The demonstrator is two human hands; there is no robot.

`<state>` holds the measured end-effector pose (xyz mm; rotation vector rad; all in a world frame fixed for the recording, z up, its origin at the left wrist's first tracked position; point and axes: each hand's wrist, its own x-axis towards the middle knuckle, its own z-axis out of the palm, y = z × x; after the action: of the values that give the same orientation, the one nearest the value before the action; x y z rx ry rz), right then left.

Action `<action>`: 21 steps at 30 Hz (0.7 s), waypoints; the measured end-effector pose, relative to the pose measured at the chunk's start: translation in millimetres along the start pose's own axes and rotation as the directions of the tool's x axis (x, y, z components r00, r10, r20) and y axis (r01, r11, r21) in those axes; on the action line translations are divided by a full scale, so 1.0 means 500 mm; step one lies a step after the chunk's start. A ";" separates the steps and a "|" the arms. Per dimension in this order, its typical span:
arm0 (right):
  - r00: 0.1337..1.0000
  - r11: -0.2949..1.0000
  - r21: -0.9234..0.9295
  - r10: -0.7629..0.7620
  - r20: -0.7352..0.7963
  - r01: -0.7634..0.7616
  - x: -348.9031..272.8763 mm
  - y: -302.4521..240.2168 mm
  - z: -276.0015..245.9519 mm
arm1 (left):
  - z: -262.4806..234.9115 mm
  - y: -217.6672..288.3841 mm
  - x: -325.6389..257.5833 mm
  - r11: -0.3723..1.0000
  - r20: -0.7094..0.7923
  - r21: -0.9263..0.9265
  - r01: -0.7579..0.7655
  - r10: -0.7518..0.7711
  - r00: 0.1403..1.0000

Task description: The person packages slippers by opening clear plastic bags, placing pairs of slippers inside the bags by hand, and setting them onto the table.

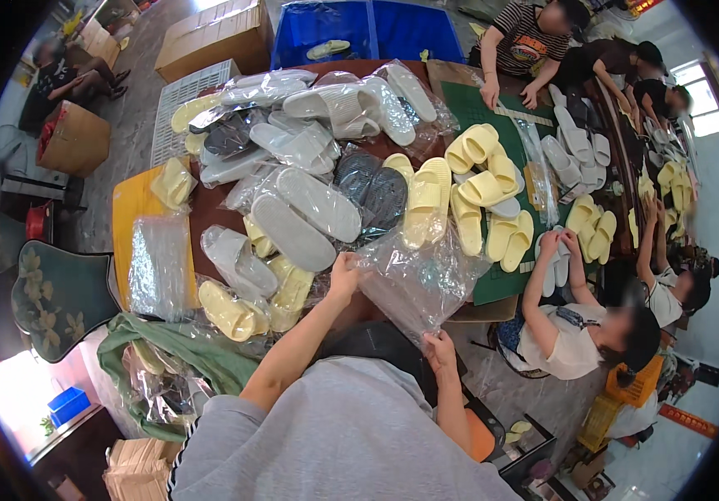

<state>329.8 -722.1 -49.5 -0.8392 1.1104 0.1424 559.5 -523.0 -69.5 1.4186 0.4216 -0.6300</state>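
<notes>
Grip: both hands, left hand (344,274) and right hand (439,345), pinch a clear plastic bag (414,280); thin film could slip or tear if tugged.

Top: grey short-sleeved shirt, dark stripe trim at the left sleeve edge
Forearms: bare
Left hand (344,273): bare, ungloved
Right hand (439,347): bare, ungloved

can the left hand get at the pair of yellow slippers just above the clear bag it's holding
Probably yes. The left hand grips the top edge of the clear plastic bag, and the yellow slippers lie unbagged on the pile just beyond it with nothing on top. It would have to release or carry the bag first.
</notes>
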 end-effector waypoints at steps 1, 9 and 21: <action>1.000 1.000 -0.013 0.013 0.019 -0.012 0.004 0.007 -0.005 | -0.016 -0.012 0.004 1.000 -0.026 -0.005 -0.003 0.002 1.000; 0.935 0.878 -0.327 -0.350 0.057 0.349 -0.078 -0.097 0.056 | -0.184 -0.063 0.129 0.963 -0.597 0.244 -0.115 0.242 0.765; 0.763 0.288 -0.709 -0.315 0.565 0.644 -0.052 -0.181 0.076 | -0.261 -0.008 0.125 0.976 -0.328 0.079 0.203 -0.167 0.930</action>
<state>390.3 -752.6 26.3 -2.0293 0.3083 0.3436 617.7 -403.8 -127.4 1.6072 0.7958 -0.5819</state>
